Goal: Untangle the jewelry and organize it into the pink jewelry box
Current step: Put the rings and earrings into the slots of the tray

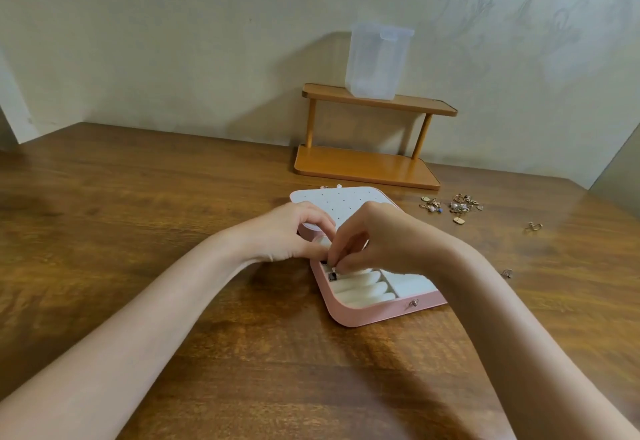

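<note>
The pink jewelry box [360, 315] is lying open on the wooden surface [138, 231], its white lid panel [346, 202] with small holes tipped back toward the wall. Both hands are meeting over the ring rolls [363, 287] at the left end of the box. The right hand [377, 235] is curling its fingers downward and pinching a small piece [334, 269] against the rolls; it is too tiny to say what kind of jewelry it is. The left hand [291, 231] is resting at the box's left edge with fingers bent, its fingertips touching the same spot, perhaps steadying the piece. A dark square item [332, 277] is sitting in the rolls just below the fingertips.

The tangled jewelry pile [450, 204] is lying to the right of the lid, with two stray pieces [533, 226] [507, 273] well apart from it. A wooden two-tier shelf [370, 162] is standing against the wall, carrying a clear plastic container [377, 61].
</note>
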The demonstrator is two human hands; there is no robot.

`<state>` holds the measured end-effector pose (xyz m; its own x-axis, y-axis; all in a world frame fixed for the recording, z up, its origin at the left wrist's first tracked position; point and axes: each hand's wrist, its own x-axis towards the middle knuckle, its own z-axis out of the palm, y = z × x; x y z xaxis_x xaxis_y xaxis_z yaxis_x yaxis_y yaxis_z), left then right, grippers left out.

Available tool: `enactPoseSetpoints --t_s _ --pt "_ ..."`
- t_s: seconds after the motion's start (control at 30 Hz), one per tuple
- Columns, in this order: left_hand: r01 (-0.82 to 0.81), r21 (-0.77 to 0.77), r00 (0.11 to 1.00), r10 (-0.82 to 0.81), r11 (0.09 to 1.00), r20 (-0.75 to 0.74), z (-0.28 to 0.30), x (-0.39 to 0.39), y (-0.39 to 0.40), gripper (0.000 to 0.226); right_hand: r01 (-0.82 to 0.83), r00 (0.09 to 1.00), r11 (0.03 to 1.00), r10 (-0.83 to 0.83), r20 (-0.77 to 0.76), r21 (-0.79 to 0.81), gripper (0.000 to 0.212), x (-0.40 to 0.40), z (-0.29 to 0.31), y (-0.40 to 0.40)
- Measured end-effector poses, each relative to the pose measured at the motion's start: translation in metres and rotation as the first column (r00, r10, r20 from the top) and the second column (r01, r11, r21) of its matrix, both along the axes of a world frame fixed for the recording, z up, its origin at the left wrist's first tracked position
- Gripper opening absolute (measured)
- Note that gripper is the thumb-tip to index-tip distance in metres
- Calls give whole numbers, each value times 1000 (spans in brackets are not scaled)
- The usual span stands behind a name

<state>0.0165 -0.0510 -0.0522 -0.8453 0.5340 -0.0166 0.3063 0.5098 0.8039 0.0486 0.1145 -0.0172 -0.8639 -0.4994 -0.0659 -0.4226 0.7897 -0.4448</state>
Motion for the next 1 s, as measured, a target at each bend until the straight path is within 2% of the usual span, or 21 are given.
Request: enactPoseSetpoints --t_s 0.3,0.4,0.63,0.87,0.93,1.0 --pt "6 31 1000 -6 999 -6 -1 0 0 17 -2 996 997 -5 -93 -74 13 1 -7 -5" --pt "4 28 1000 -3 1000 -17 -2 -1 -1 18 23 997 994 -30 -68 -108 12 2 -7 -3" --pt "-5 10 1000 5 1000 -21 -4 -3 -1 17 1 998 1000 -3 -69 -24 13 5 -9 -6" --pt "-20 -12 1000 20 1000 -5 -1 -2 -1 11 -2 1000 992 0 -16 -125 14 6 -5 2" --pt "-22 -24 1000 22 999 -8 -1 -2 -1 13 86 990 974 -107 -88 -207 9 -2 1 15" --pt "-19 -36 1000 18 999 -17 -2 -2 -1 14 269 910 898 -355 -213 -349 8 -16 7 37"
